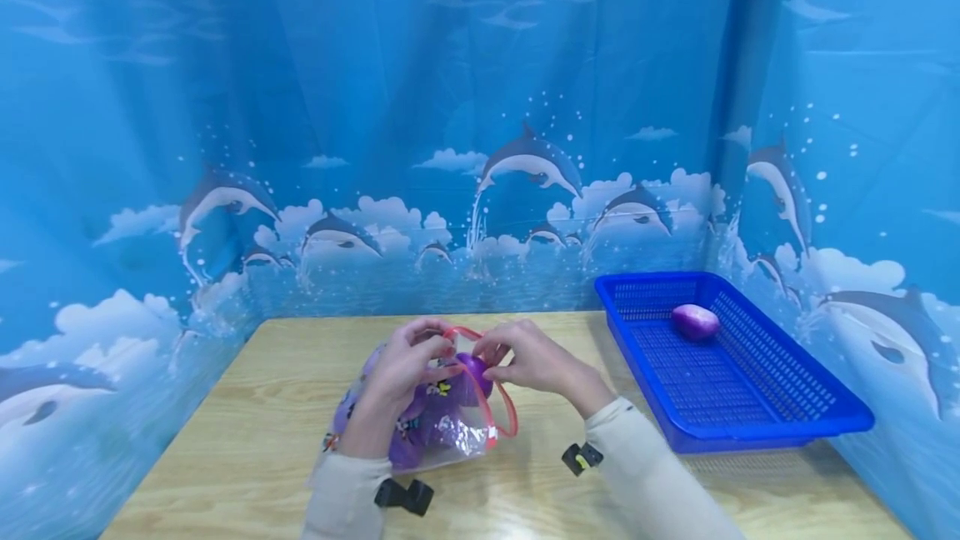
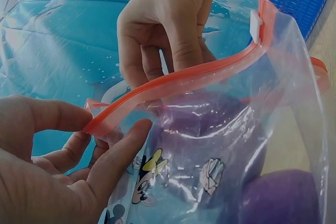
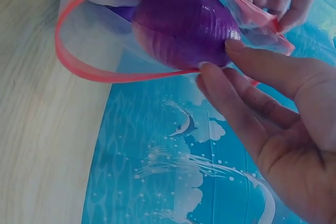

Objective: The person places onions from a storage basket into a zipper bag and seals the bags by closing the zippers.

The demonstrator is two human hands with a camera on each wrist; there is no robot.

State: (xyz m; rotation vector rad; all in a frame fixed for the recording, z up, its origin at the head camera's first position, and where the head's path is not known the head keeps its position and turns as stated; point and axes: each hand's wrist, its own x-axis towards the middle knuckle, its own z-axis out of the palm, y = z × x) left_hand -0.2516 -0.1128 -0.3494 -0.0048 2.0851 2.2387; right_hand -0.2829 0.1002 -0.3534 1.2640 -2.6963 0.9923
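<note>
A clear zip bag (image 1: 457, 436) with a coral-red zip rim (image 2: 199, 72) and cartoon prints lies on the table, its mouth open. Several purple things show through the plastic; one is round and ribbed like a purple onion (image 3: 184, 30) and sits at the mouth. My left hand (image 1: 408, 361) pinches the bag's rim between thumb and fingers. From the other side, my right hand (image 1: 528, 357) holds the purple onion by its end with thumb and fingertips, right at the rim. In the left wrist view, the rim and plastic partly hide the right fingertips.
To the right stands a blue mesh basket (image 1: 652, 382) with one shiny purple and whitish rounded thing (image 1: 696, 322) in it. The wooden table (image 1: 255, 407) meets a blue dolphin-print curtain (image 1: 420, 107) at the back and sides. A white zip slider (image 2: 255, 27) sits on the rim.
</note>
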